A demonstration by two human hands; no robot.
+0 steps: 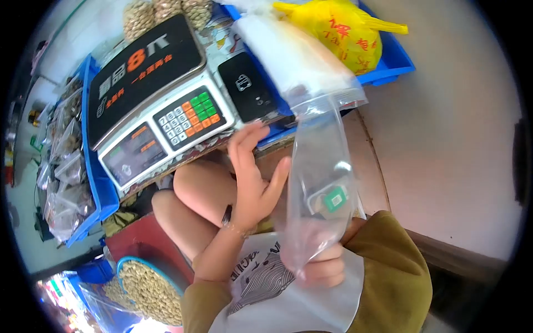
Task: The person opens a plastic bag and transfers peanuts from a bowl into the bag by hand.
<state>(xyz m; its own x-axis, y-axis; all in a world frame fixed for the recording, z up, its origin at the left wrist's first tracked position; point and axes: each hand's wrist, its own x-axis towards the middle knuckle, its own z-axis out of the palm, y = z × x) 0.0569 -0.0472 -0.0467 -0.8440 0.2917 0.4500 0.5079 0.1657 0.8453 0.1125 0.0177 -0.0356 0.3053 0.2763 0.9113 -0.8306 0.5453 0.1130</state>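
- Scale (158,100): I cannot read its display (135,155).
- Clear bag (319,152): far end indistinct against the white stack (294,55); long axis runs forward from my right hand (317,266), away from the torso.
- Left hand (252,177): open, just beside the bag.
- Right hand: closed on the bag's near end, partly veiled.
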